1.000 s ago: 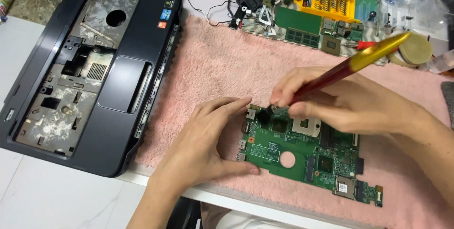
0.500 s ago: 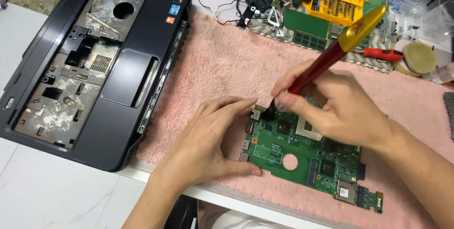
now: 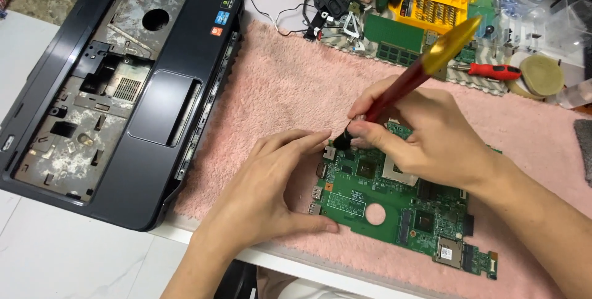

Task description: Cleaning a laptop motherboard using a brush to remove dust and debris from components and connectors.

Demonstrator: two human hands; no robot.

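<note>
A green laptop circuit board [image 3: 394, 206] lies on a pink towel [image 3: 290, 95]. My left hand [image 3: 265, 188] rests flat on the towel, its thumb and fingertips touching the board's left edge. My right hand [image 3: 425, 135] is closed around a brush with a red shaft and a gold end [image 3: 425, 67]. The brush's dark tip touches the board's upper left corner. My right hand hides the upper middle of the board.
An opened dark laptop shell [image 3: 117, 89] with dusty insides lies to the left, partly on the towel. Behind the towel sit a yellow bit case [image 3: 431, 6], a red-handled screwdriver [image 3: 493, 69], green memory boards [image 3: 394, 37], black parts with wires [image 3: 327, 3] and clear plastic.
The view has shifted slightly. My right hand has tilted the brush a little more upright while its tip stays at the board's upper left corner. My left hand keeps its place.
</note>
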